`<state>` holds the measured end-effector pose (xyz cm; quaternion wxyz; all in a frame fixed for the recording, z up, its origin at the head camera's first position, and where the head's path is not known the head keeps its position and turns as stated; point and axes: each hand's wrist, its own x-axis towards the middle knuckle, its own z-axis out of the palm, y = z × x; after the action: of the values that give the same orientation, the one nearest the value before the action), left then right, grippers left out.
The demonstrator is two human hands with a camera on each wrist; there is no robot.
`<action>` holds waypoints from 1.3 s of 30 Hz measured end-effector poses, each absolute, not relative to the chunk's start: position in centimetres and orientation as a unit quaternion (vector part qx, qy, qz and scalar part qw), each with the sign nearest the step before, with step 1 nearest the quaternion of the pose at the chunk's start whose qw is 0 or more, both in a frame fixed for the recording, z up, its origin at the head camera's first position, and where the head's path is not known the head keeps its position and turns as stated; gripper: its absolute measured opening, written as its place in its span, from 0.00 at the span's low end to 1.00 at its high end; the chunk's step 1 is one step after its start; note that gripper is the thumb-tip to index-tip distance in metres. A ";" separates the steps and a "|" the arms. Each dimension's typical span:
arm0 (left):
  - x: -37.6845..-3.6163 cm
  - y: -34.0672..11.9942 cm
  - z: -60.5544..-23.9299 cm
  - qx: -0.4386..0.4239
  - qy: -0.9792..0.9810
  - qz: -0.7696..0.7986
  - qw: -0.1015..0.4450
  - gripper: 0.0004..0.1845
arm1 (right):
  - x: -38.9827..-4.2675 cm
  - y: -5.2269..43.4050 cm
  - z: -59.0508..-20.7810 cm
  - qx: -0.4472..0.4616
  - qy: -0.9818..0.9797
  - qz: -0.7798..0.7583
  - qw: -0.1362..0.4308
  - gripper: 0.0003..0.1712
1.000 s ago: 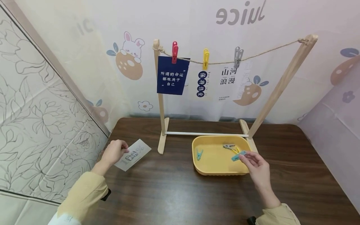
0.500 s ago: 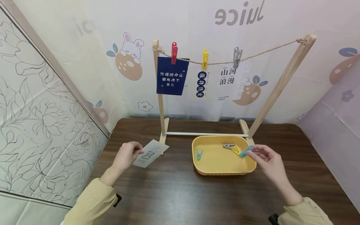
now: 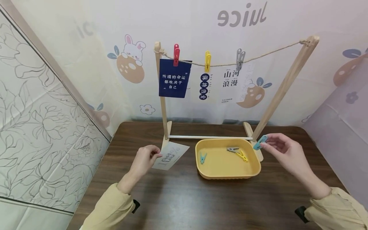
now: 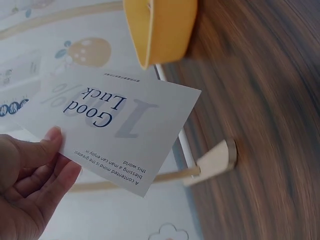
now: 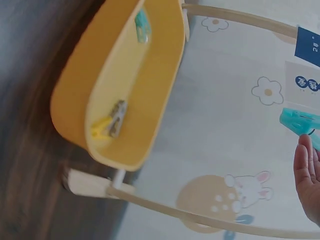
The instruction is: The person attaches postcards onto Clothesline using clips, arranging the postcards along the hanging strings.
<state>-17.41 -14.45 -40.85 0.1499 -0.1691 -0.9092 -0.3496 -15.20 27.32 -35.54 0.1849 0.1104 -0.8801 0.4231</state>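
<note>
My left hand (image 3: 145, 159) pinches the edge of a white "Good Luck" card (image 3: 172, 156) between thumb and fingers, above the table left of the basket. In the left wrist view the card (image 4: 120, 125) shows its printed face. At the basket's right side, my right hand (image 3: 288, 153) pinches a teal clothespin (image 3: 260, 142); the right wrist view shows the clothespin (image 5: 300, 121) at its right edge. From the twine (image 3: 267, 54) hang a navy card (image 3: 173, 86) under a red clothespin (image 3: 176, 56), and two pale cards under a yellow clothespin (image 3: 207, 61) and a grey clothespin (image 3: 240, 59).
The yellow basket (image 3: 228, 175) holds a teal clothespin (image 3: 203, 158), a grey one (image 3: 233, 149) and a yellow one (image 3: 242, 156). Behind it stands the wooden frame, with a left post (image 3: 164, 111), a right post (image 3: 283, 86) and a white crossbar (image 3: 189, 137).
My left hand has carried the card rightward and slightly up, toward the frame's left foot. Out of the basket, my right hand has lifted the teal clothespin up and to the right.
</note>
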 end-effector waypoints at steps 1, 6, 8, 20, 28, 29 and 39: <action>-17.4 -14.1 -40.9 -0.171 -0.907 -0.355 0.151 0.07 | -15.3 27.3 -35.2 0.113 -0.883 0.415 0.187 0.13; -17.6 -12.5 -40.8 -0.188 -0.894 -0.373 0.162 0.07 | -15.6 27.3 -33.4 0.148 -0.890 0.378 0.205 0.14; -17.8 -11.8 -40.8 -0.195 -0.889 -0.380 0.165 0.08 | -15.7 27.2 -32.6 0.162 -0.894 0.360 0.212 0.15; -18.7 -8.4 -40.1 -0.218 -0.876 -0.402 0.153 0.07 | -16.7 26.7 -28.4 0.203 -0.895 0.309 0.249 0.14; -20.1 -6.5 -39.0 -0.250 -0.864 -0.409 0.151 0.06 | -17.6 26.4 -26.1 0.223 -0.892 0.284 0.273 0.14; -20.3 -6.3 -38.9 -0.253 -0.863 -0.410 0.152 0.06 | -17.7 26.4 -25.9 0.224 -0.891 0.282 0.275 0.14; -21.9 -3.6 -37.2 -0.267 -0.857 -0.424 0.121 0.05 | -18.5 26.2 -23.5 0.218 -0.900 0.265 0.268 0.15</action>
<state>-21.90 -3.56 -37.17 0.1214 -0.2666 -0.8567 -0.4245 -18.54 26.21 -23.48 0.2683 0.2182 -0.9002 0.2646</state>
